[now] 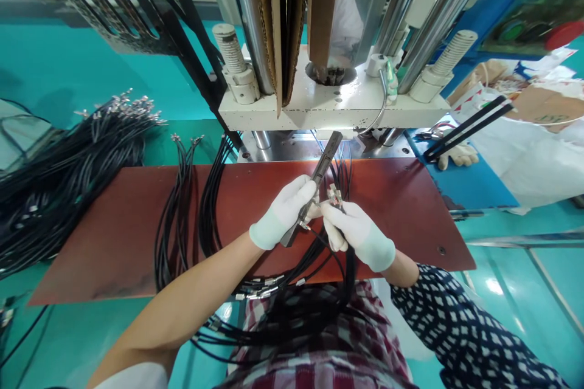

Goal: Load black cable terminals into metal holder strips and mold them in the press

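In a white glove, my left hand point(289, 206) grips a long dark metal bar point(326, 161), tilted with its upper end toward the machine. Beside it, my right hand point(353, 228), gloved too, is closed round several black cables point(349, 267) whose metal ends point(334, 194) stick up above the fingers. The fingertips of both hands come close together at the bar's lower half, where a small metal cable end point(304, 226) shows. More of the cables curve down over my lap.
A press with a white plate point(292, 118) stands behind the red-brown board point(118, 225). Cable bundles point(176, 213) lie on the board's left, with a big pile point(86, 164) beyond. Blue surface point(488, 179) at right bears a glove point(458, 156); two black bars point(469, 127) jut there.
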A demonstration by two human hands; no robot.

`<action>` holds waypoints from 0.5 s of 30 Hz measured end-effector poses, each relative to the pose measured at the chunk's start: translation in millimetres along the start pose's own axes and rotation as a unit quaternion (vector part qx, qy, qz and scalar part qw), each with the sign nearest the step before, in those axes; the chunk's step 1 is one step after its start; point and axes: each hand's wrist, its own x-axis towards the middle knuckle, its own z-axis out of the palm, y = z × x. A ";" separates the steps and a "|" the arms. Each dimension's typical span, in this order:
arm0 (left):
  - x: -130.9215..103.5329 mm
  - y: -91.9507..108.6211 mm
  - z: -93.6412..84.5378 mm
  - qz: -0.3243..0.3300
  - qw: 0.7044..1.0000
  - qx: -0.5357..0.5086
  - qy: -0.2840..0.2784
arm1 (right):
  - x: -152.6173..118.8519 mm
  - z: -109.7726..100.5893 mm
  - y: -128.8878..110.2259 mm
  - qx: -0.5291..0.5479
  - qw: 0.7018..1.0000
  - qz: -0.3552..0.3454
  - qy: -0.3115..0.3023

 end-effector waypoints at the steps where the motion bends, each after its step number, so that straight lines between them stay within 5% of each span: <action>1: 0.0 -0.6 -0.2 -0.002 1.000 -0.004 -0.001 | 1.3 -0.6 0.7 0.030 0.999 0.011 -0.014; 9: -0.2 2.9 2.9 -0.007 1.000 -0.007 0.019 | 3.6 5.4 -3.5 -0.079 0.991 -0.091 0.056; 15: -3.2 1.7 6.4 0.014 0.989 0.117 0.092 | 8.8 12.0 2.1 -0.127 0.987 -0.046 0.084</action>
